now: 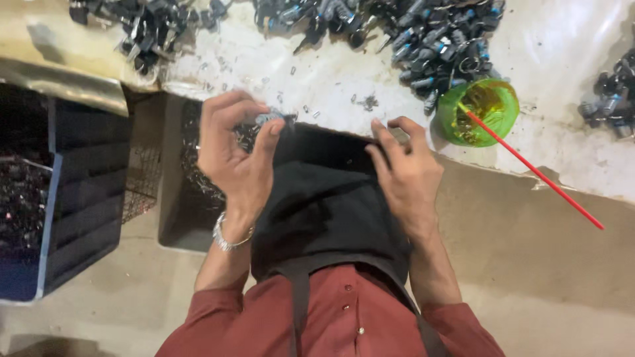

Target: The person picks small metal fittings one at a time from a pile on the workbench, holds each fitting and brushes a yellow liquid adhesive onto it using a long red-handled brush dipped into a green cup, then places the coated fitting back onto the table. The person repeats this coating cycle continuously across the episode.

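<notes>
Two hands work at the near edge of the white bench [317, 73]. My left hand [235, 155] is curled, thumb and fingertips pinching a small metal lock cylinder [270, 118] just over that edge. My right hand [407, 172] is closed around a small grey part [399, 135], mostly hidden, against the same edge. A black apron [324, 198] hangs below the bench, between my wrists. A green cup [486, 111] with a red stick [536, 173] stands on the bench, right of my right hand. Piles of dark lock parts [443, 39] lie at its far side.
</notes>
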Demonstrator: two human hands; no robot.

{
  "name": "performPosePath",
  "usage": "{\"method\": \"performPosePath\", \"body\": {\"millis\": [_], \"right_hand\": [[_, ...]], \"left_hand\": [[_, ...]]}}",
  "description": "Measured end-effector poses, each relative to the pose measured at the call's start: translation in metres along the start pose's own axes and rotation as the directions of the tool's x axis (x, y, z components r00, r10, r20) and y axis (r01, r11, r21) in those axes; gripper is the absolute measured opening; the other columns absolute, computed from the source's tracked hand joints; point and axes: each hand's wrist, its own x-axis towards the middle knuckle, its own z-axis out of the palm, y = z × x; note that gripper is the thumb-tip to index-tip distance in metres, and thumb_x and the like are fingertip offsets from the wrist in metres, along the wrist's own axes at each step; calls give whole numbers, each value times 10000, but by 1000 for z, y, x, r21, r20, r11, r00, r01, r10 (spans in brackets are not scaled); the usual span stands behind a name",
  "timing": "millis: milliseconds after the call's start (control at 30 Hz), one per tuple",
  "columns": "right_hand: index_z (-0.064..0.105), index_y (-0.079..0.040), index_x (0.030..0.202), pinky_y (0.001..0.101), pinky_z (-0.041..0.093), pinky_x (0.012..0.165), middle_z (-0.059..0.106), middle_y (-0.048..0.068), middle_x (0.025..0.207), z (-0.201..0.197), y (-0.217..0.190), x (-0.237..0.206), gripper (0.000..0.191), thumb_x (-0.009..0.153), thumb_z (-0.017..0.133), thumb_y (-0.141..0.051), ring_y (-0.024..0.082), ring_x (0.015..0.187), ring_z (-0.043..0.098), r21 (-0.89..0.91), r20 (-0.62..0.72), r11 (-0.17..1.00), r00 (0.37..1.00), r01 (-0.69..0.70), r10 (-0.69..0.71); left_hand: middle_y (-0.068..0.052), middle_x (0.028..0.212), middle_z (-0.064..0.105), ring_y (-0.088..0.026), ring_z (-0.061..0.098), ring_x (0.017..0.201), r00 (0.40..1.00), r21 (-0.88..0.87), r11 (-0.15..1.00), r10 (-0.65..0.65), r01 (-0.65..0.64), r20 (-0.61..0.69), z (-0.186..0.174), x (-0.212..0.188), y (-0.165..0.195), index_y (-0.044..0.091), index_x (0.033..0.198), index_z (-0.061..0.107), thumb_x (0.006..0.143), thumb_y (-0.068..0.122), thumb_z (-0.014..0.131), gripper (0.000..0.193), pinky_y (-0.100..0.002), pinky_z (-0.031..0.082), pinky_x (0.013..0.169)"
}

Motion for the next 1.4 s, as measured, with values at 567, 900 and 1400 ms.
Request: {"method": "performPosePath", "body": {"millis": [567, 900, 1400], "right_hand": [[636, 63, 1006, 193, 404, 541, 640, 109, 1017, -11, -59, -15, 55, 1005, 690, 72, 71, 657, 568, 837, 30, 493, 919, -238, 394], [682, 90, 1038, 172, 446, 542, 691, 151, 1082, -1, -29, -28, 34, 1010, 692, 106, 88, 678, 597, 816, 98, 531, 961, -227, 260], [704, 74, 1146, 194, 443, 555, 745, 180, 1029, 4, -6, -38, 102, 1070, 666, 129, 94, 651, 590, 837, -16, 502, 907, -218, 421]], "left_hand": [[-60, 1138, 776, -65, 679, 1108, 838, -353, 816, -263, 457, 478, 46, -69, -9, 35, 1214, 715, 1049, 227, 713, 253, -258, 554, 1028], [-32, 976, 748, -50, 637, 994, 816, -352, 787, -307, 507, 489, 57, -73, -23, 5, 1121, 706, 966, 163, 694, 222, -258, 548, 918], [-79, 967, 662, -299, 677, 924, 920, 465, 846, 72, -261, 385, 71, -3, -26, 82, 1148, 592, 927, 265, 686, 301, -408, 545, 766]]}}
